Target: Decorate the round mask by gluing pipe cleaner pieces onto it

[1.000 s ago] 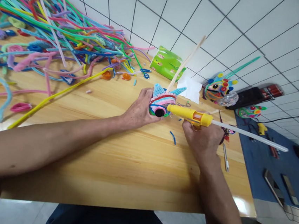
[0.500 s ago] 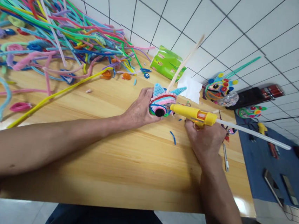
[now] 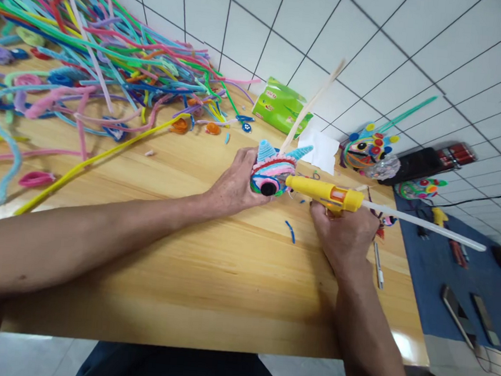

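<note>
My left hand (image 3: pixel 236 182) is closed around the side of a small pipe-cleaner animal head (image 3: pixel 274 169) with blue pointed ears, striped pink, red and blue bands and a large black eye. Pale pipe cleaners (image 3: pixel 312 106) rise up behind it. In my right hand (image 3: pixel 347 236) is a yellow hot glue gun (image 3: pixel 321 190), gripped by its handle, with a long white glue stick (image 3: pixel 424 224) sticking out of its back. The gun's nozzle points left and meets the head's right side; whether glue is coming out cannot be seen.
A big heap of coloured pipe cleaners (image 3: pixel 91 48) covers the back left. Against the tiled wall lie a green tissue pack (image 3: pixel 280 105) and white paper (image 3: pixel 320 150). Another decorated head (image 3: pixel 365 149) stands at right. A pen (image 3: pixel 378 265) and blue scrap (image 3: pixel 290 231) lie nearer. Phones (image 3: pixel 458 314) rest on blue cloth.
Almost nothing differs. Both hands, the animal head and the glue gun keep their places; the view has shifted very slightly.
</note>
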`<state>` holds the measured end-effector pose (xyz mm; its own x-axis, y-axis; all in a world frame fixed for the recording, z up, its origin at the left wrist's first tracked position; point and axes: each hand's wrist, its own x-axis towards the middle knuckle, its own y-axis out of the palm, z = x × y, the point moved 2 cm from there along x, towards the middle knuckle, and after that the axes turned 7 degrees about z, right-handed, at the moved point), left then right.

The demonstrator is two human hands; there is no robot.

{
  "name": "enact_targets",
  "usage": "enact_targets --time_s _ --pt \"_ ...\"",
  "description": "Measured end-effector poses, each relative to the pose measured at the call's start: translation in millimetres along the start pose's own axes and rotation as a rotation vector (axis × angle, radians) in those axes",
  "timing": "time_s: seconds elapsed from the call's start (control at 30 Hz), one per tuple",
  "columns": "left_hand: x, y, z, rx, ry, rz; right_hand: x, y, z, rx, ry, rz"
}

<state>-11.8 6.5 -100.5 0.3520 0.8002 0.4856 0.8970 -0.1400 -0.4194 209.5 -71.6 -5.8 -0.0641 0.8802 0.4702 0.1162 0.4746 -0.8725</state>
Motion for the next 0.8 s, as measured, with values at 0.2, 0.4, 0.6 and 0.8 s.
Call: enact_targets --time_s 0.2,0.4,0.6,0.8 --pt "0.4 0.9 -0.4 0.004 0.004 0.001 -1.2 1.6 1.9 0.003 -0.03 -0.009" --pt "0.5 0.8 0.5 -0.003 -0.015 0.013 -0.7 1.7 3.7 -0.018 -0.005 0.012" --pt "0.1 1.3 2.5 -0.015 0.006 0.002 -0.1 2.5 4.7 -0.01 -0.01 -0.009" --pt "0.1 2.5 3.4 -0.008 0.011 -0.008 -0.7 4.9 3.7 0.004 -0.034 -0.079"
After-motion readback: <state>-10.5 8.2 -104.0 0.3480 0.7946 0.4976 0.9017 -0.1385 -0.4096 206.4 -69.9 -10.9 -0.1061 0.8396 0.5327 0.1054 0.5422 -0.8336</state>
